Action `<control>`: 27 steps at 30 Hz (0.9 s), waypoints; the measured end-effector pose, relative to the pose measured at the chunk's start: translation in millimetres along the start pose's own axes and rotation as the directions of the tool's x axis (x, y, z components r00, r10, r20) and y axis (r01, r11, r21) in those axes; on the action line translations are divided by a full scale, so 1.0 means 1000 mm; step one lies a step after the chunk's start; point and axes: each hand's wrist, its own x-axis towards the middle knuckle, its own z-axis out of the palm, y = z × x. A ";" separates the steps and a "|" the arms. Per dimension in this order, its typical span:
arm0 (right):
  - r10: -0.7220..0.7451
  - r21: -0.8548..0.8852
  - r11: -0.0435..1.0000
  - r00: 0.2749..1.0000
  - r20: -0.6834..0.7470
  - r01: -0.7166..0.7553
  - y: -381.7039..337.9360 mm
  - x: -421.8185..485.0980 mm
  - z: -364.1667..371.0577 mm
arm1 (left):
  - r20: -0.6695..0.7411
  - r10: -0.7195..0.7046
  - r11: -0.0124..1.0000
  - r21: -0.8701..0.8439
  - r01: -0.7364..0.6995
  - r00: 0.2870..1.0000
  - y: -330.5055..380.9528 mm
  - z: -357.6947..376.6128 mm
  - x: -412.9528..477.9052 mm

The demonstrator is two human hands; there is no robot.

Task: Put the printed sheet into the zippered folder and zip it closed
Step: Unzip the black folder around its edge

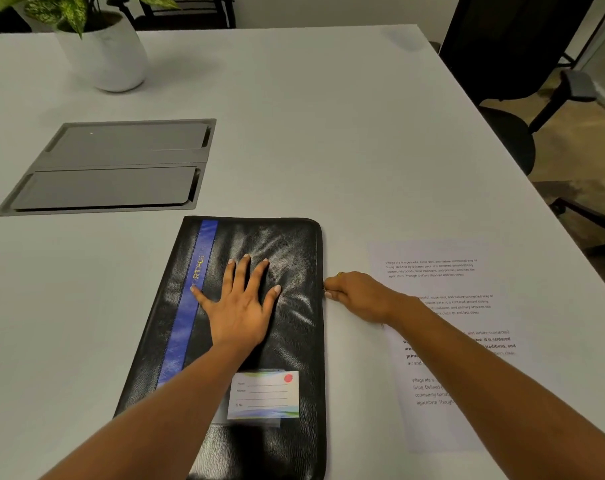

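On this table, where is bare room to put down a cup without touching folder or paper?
Widest: the table beyond the folder, between the grey hatch and the right edge. Also left of the folder, nearer than the hatch. Crowded: the strip between folder and printed sheet, where the right hand pinches the folder's edge; the left hand presses its cover.

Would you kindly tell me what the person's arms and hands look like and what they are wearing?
The left forearm and right forearm are bare to the frame edge, with no sleeve, watch or bracelet in view. The right hand wears a gold-coloured ring; the left hand shows none. Its nails look pale.
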 end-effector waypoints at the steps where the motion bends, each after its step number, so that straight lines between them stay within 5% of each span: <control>1: 0.001 -0.015 1.000 1.000 -0.001 -0.001 0.000 0.000 0.002 | -0.003 -0.002 1.000 0.001 0.002 1.000 0.000 0.000 0.000; 13: 0.031 -0.008 0.999 0.997 -0.073 -0.032 -0.006 -0.008 0.012 | -0.005 -0.007 1.000 -0.018 0.007 1.000 0.000 0.000 -0.001; 17: 0.075 0.004 0.997 0.969 -0.236 -0.076 -0.009 -0.011 0.023 | -0.007 0.003 1.000 -0.025 -0.003 1.000 0.000 0.000 0.000; 22: 0.306 0.292 0.945 0.715 -0.628 -0.147 -0.023 -0.009 0.051 | -0.008 0.016 1.000 -0.018 -0.016 1.000 -0.001 0.000 -0.001; 27: 0.485 0.506 0.853 0.558 -0.673 -0.131 -0.034 -0.003 0.055 | 0.008 0.031 1.000 -0.006 -0.031 0.999 -0.002 0.001 0.000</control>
